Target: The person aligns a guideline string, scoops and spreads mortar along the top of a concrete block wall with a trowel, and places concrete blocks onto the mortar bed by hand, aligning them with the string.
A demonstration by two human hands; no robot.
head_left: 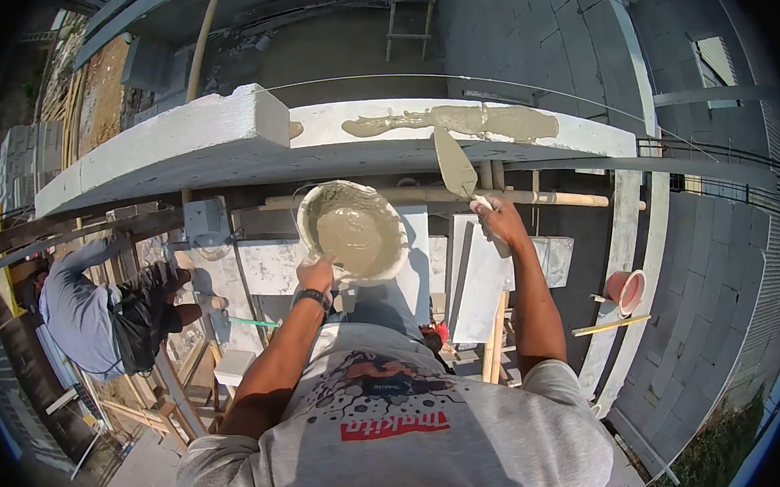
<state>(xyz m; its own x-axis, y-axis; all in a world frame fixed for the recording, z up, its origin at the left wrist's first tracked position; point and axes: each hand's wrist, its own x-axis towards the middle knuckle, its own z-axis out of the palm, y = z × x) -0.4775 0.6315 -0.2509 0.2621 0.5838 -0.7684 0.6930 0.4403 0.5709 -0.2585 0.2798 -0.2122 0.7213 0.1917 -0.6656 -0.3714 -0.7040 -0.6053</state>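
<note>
My left hand (317,274) is closed on the near rim of a bucket (396,216) partly filled with wet grey mortar (351,237). In my right hand (501,221) is the handle of a trowel (455,164), its mortar-smeared blade pointing up towards the wall. The blade's tip is at the edge of a mortar strip (499,122) spread along the top of the white block wall (319,133); whether it touches I cannot tell. A smaller mortar patch lies against the end of a raised white block (259,117) on the left.
A taut string (542,85) runs above the wall. Bamboo poles (577,199) and white boards (484,291) lie below it. Another person (96,309) bends over at the left. A pink bucket (626,291) rests on a ledge at right. A ladder (410,16) stands beyond the wall.
</note>
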